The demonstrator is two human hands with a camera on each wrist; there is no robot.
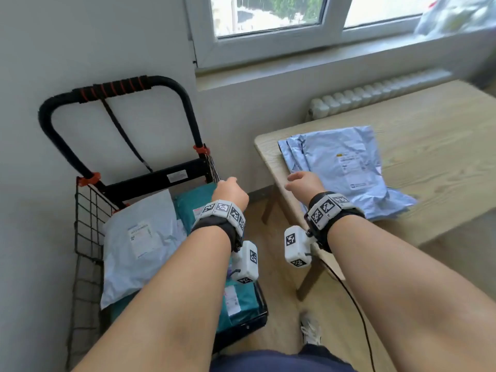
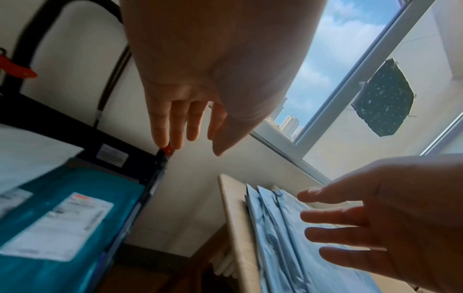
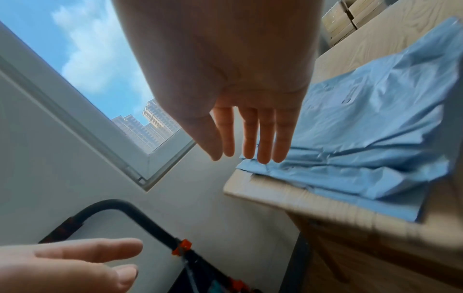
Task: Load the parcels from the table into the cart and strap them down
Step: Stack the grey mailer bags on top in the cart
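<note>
Blue poly mailers (image 1: 346, 167) lie stacked and overlapping on the table (image 1: 434, 122), at its near-left corner; the top one has a white label facing up. Cart (image 1: 128, 183) stands left of the table against the wall, black frame with a wire-mesh side and orange clips. In the cart: a white mailer (image 1: 137, 242) on the left, label up, and teal mailers (image 1: 196, 202) to its right, one label showing lower down near the cart's front edge. A black strap (image 1: 126, 138) hangs slack from the cart handle (image 1: 112, 88) down to the crossbar, not over the parcels. Left hand (image 1: 230, 194) is in the air above the right side of the cart, just beside the teal mailers, palm down; the left wrist view shows fingers (image 2: 175, 123) straight, slightly spread, holding nothing. Right hand (image 1: 304, 182) is over the table's left edge, just short of the blue stack; the right wrist view shows fingers (image 3: 265, 138) straight and close together, tips near the stack's edge, holding nothing. Can't tell whether the tips touch the mailers. Both hands are near each other, in the gap between cart and table. Window and sill sit above the table, a radiator behind it. Wrist views are motion-blurred.
</note>
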